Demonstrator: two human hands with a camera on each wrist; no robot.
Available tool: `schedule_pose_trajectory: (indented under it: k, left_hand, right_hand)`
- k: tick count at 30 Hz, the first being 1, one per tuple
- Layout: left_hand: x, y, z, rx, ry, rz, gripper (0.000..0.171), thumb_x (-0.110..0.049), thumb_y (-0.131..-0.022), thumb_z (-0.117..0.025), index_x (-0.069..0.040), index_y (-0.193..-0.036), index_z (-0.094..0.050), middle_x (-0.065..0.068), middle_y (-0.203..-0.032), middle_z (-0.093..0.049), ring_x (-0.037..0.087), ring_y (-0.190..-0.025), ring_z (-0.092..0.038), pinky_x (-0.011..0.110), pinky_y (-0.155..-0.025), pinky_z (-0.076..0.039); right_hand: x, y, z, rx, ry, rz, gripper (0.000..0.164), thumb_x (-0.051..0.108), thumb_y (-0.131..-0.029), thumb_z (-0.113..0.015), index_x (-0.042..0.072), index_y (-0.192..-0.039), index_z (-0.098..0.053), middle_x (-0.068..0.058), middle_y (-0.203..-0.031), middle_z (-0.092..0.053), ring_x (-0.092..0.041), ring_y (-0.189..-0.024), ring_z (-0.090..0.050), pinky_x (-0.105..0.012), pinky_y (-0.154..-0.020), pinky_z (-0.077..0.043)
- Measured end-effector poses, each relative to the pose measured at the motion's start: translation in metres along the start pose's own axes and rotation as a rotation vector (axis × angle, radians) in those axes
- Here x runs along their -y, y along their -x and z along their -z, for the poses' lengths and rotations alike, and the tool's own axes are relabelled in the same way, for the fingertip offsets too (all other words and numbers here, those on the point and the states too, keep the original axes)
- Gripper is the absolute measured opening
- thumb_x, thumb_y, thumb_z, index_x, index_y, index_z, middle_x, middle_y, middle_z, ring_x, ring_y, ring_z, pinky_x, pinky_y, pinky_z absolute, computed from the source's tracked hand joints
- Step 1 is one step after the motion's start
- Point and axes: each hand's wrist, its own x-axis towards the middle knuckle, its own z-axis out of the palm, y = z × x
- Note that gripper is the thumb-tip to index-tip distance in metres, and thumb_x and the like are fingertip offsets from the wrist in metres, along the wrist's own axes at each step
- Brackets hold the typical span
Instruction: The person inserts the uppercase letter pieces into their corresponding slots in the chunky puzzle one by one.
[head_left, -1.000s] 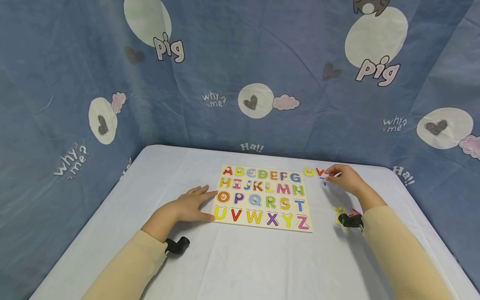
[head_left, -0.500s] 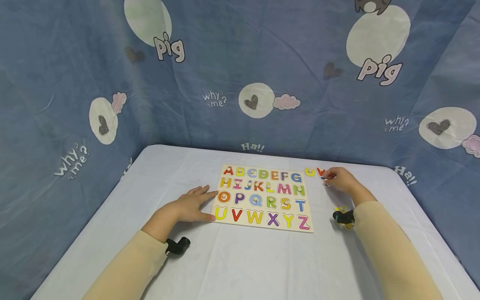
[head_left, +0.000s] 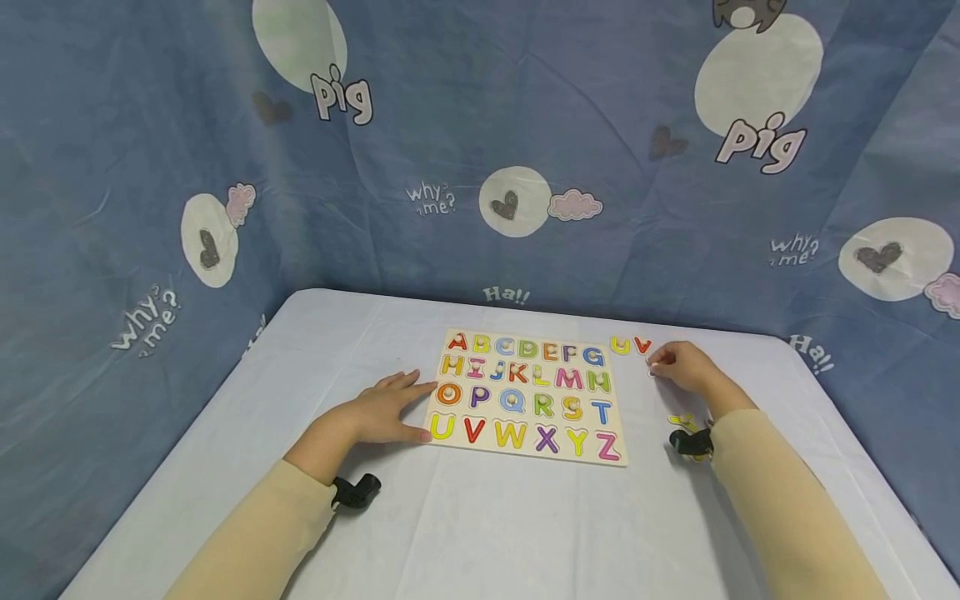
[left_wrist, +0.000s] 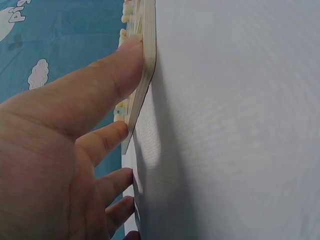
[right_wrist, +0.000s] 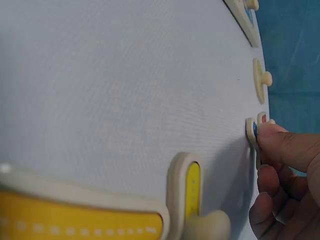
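A wooden alphabet puzzle board (head_left: 525, 422) with coloured letters lies mid-table. My left hand (head_left: 378, 412) rests at its left side, fingers spread; in the left wrist view the thumb (left_wrist: 112, 75) presses the board's edge. Beyond the board's right edge, my right hand (head_left: 686, 367) pinches a blue letter T puzzle piece (right_wrist: 253, 128) between thumb and finger, low over the table. The fingers hide most of the piece. Just past the fingertips lie a red V piece (head_left: 642, 345) and a yellow U piece (head_left: 619, 345).
Below the right wrist lie several loose pieces, including a yellow one (head_left: 681, 420), partly hidden by the black wrist camera (head_left: 688, 443). Large yellow pieces (right_wrist: 85, 215) fill the lower right wrist view. A blue patterned cloth (head_left: 420, 258) hangs behind the white table (head_left: 495, 533).
My right hand has shifted slightly down and closer to the table with the T piece, which showed more fully before and is now mostly covered. The left hand keeps its place.
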Motion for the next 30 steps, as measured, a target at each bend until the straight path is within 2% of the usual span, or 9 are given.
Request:
schedule_pose_trajectory:
  k: [8,16,23,30]
  left_hand:
    - [0.000,0.001,0.001,0.001,-0.004,-0.001,0.090,-0.056,-0.080,-0.076,-0.021,-0.155,-0.040,0.017,-0.164,-0.023,0.043,-0.150,-0.015,0.071,-0.112,-0.019]
    - [-0.002,0.001,0.002,0.006,0.000,-0.006,0.090,-0.055,-0.081,-0.076,-0.021,-0.155,-0.040,0.017,-0.164,-0.023,0.043,-0.150,-0.015,0.070,-0.113,-0.019]
    - [0.000,0.000,0.002,0.008,-0.005,-0.005,0.090,-0.056,-0.081,-0.076,-0.022,-0.156,-0.038,0.016,-0.165,-0.022,0.043,-0.151,-0.013,0.070,-0.113,-0.018]
    - [0.003,-0.002,-0.001,0.003,-0.002,-0.012,0.090,-0.055,-0.081,-0.076,-0.022,-0.155,-0.039,0.016,-0.164,-0.022,0.043,-0.150,-0.014,0.070,-0.113,-0.018]
  right_hand:
    - [0.011,0.017,0.007,0.016,-0.022,0.068,0.018,0.012,-0.098,-0.064,-0.003,-0.106,-0.065,-0.013,-0.096,-0.063,-0.026,-0.089,-0.056,-0.040,-0.079,-0.046]
    - [0.027,0.031,0.009,0.029,0.013,0.141,0.016,0.012,-0.098,-0.064,-0.001,-0.108,-0.067,-0.009,-0.095,-0.063,-0.024,-0.086,-0.054,-0.036,-0.075,-0.046]
    - [0.047,0.044,-0.002,0.065,0.016,0.210,0.017,0.011,-0.097,-0.067,0.001,-0.110,-0.068,-0.006,-0.094,-0.061,-0.022,-0.085,-0.051,-0.032,-0.070,-0.044]
    - [0.060,0.053,-0.016,0.098,0.008,0.252,0.011,0.010,-0.095,-0.068,0.005,-0.105,-0.068,-0.003,-0.091,-0.060,-0.021,-0.085,-0.051,-0.031,-0.069,-0.044]
